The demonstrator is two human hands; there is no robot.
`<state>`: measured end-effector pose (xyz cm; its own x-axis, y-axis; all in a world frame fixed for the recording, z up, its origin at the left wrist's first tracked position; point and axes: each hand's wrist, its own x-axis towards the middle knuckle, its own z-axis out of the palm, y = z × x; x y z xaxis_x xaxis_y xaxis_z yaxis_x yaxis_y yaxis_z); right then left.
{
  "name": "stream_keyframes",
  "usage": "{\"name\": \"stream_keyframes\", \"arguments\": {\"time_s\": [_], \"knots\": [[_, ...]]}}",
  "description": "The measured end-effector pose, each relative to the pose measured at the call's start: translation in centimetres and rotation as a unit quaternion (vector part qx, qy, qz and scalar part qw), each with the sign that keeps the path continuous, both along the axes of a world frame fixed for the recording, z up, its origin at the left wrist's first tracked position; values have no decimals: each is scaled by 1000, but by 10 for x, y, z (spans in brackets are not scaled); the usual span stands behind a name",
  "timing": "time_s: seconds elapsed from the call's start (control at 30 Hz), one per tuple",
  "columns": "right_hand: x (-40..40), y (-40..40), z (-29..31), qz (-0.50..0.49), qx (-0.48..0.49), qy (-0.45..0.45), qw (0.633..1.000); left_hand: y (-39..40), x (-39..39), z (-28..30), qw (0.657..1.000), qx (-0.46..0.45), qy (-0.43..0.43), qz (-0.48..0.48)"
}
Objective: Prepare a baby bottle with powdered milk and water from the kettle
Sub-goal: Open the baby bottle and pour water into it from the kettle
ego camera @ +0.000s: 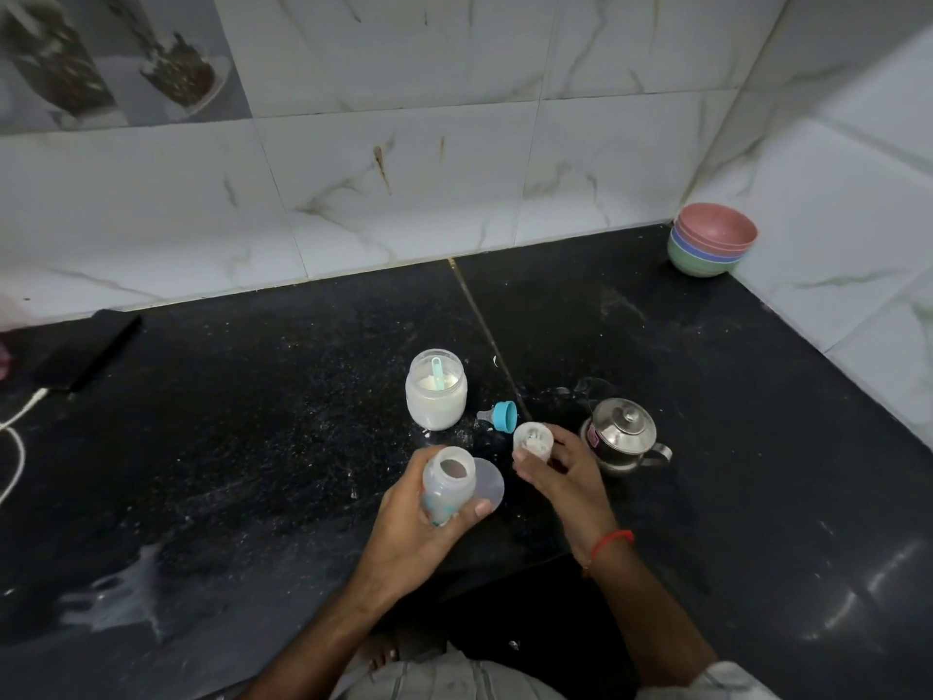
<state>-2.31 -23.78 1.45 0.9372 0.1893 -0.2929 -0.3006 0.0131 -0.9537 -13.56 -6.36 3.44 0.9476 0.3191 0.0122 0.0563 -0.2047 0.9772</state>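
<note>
At frame centre, above the black tabletop (252,447), the left hand (409,527) grips one open baby bottle (447,490), the right hand (565,477) pinches one small white cap (531,442), beside one powder jar (435,390), one steel kettle (623,434), one blue-ringed teat (502,415).

You are standing in a home kitchen, at a black speckled stone tabletop (252,447) set into a corner of white marble-look wall tiles (404,169), one printed with jars of food. A stack of coloured bowls (712,240) sits in the corner, and a small steel kettle (623,434) and powder jar (435,391) stand before you.
</note>
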Motion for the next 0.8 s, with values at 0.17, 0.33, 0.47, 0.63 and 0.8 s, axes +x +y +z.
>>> {"name": "stream_keyframes", "arguments": {"time_s": [0.17, 0.33, 0.47, 0.63, 0.8], "knots": [[19, 13, -35, 82, -348, -175, 917, 9, -5, -1, 1000, -1, -7, 14], [21, 14, -54, 102, -427, -161, 884, 12, -1, 1, 1000, 10, -24, 9], [12, 3, -44, 68, -360, -193, 910, 9, 7, 0, 999, 22, -25, -3], [-4, -29, -4, -123, -301, -365, 872, 2, 21, 2, 999, 25, -22, 7], [29, -74, -7, -265, -271, -190, 906, -11, 31, 4, 999, 23, -31, 17]]}}
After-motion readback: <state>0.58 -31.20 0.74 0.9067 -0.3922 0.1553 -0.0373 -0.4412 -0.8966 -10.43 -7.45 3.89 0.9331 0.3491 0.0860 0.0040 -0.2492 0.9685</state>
